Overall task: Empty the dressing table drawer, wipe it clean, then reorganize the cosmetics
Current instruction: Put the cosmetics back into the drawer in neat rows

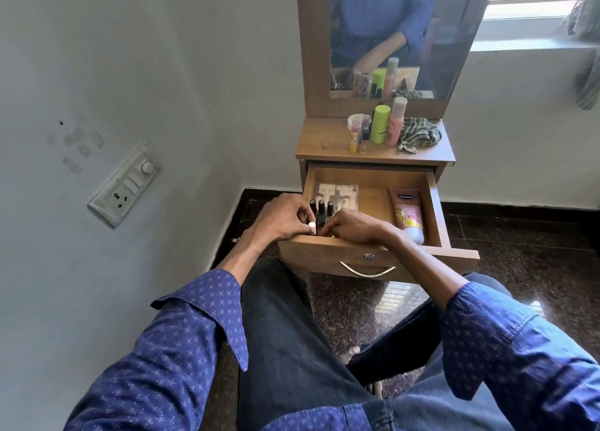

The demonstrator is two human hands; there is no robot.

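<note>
Open wooden drawer (435, 203) below bench (328, 138), holding three dark-capped bottles (321, 207) at left, packet of white pieces (337, 192) behind, pink Vaseline tube (407, 213) at right, left hand (282, 218) grip pinching white-capped item (312, 227), right hand (355, 227) grip curled, contents hidden, bench carrying green bottle (380, 123), pink bottle (396, 122), checked cloth (420, 133).

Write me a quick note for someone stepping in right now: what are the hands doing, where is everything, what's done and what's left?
Left hand pinches a small white-capped bottle at the open wooden drawer's front-left corner. Right hand fingers curl among the dark-capped bottles there; its grip is unclear.
In drawer: pink-yellow lotion tube, flat clear packet.
On tabletop: green bottle, pink bottle, small vials, checked cloth.
Apparently restocking; tabletop items remain.
</note>
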